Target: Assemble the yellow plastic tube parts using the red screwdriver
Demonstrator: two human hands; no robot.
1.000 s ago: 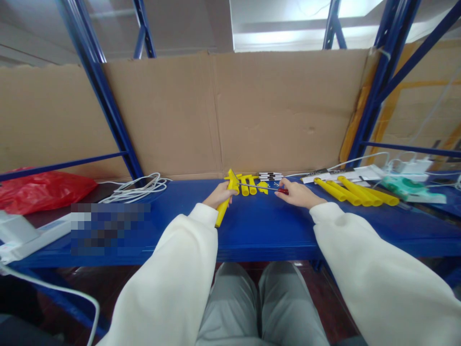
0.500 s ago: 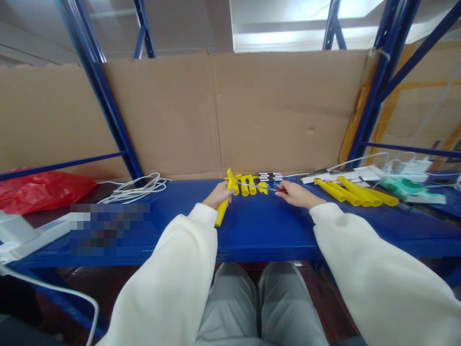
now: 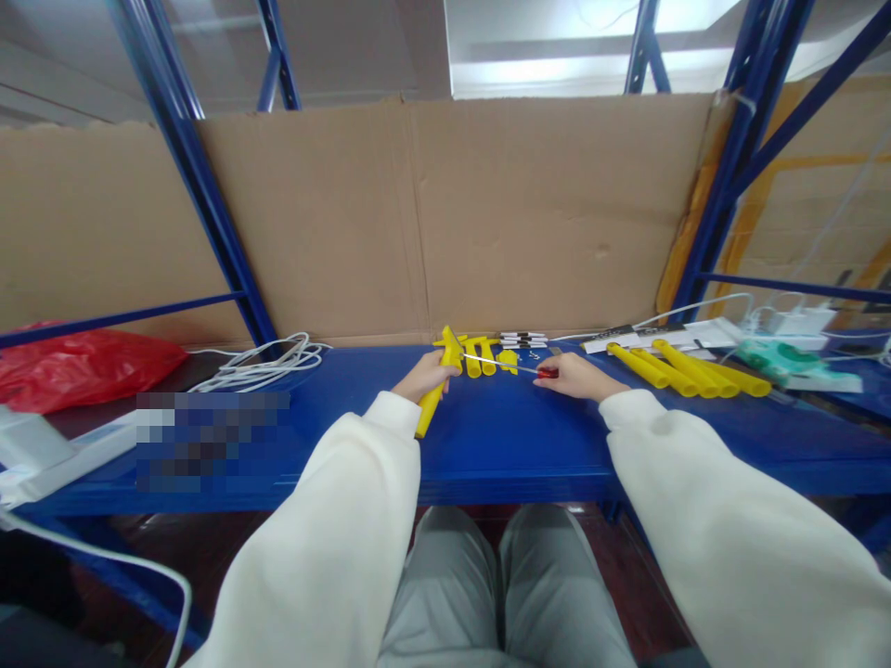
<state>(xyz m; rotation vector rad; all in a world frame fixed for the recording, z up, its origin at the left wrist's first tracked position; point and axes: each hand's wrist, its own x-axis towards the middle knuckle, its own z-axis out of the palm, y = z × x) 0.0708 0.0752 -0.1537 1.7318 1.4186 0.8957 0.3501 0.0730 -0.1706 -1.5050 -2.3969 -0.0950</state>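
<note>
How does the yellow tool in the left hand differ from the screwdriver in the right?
Colour: the yellow tool looks yellow all over; the screwdriver has a red handle and metal shaft.
Shape: the yellow tool widens into a head; the screwdriver's shaft is thin and straight.
Pose: the yellow tool's handle slants toward the person; the screwdriver points leftward.
Both are hand-held.

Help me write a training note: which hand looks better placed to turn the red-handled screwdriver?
The right, I'd judge: the right hand holds the red-handled screwdriver by its handle, shaft pointing toward the yellow piece. The left hand is occupied holding that piece.
</note>
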